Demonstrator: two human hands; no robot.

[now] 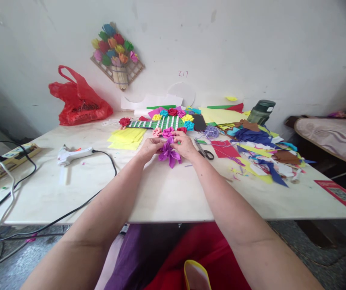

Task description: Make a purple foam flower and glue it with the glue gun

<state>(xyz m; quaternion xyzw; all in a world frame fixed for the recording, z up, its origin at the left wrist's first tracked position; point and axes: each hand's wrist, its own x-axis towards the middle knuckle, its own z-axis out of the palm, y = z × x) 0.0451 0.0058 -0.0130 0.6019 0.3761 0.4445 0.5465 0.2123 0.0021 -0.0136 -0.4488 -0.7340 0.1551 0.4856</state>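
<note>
Between my two hands, just above the table's middle, is a purple paper flower (169,153) with pointed petals spread downward. My left hand (150,148) pinches it from the left side, and my right hand (185,145) grips it from the right near the top. Right behind the flower lies a green panel (160,123) with white strips, ringed by paper roses in red, yellow, blue and pink. A pair of scissors (206,154) rests beside my right hand. Yellow paper sheets (126,138) lie behind my left hand.
A white glue gun (74,155) with a black cord lies at left, near a power strip (9,161). A red plastic bag (80,100) stands behind. Coloured paper scraps (260,149), purple yarn (212,132) and a dark green bottle (261,112) occupy the right.
</note>
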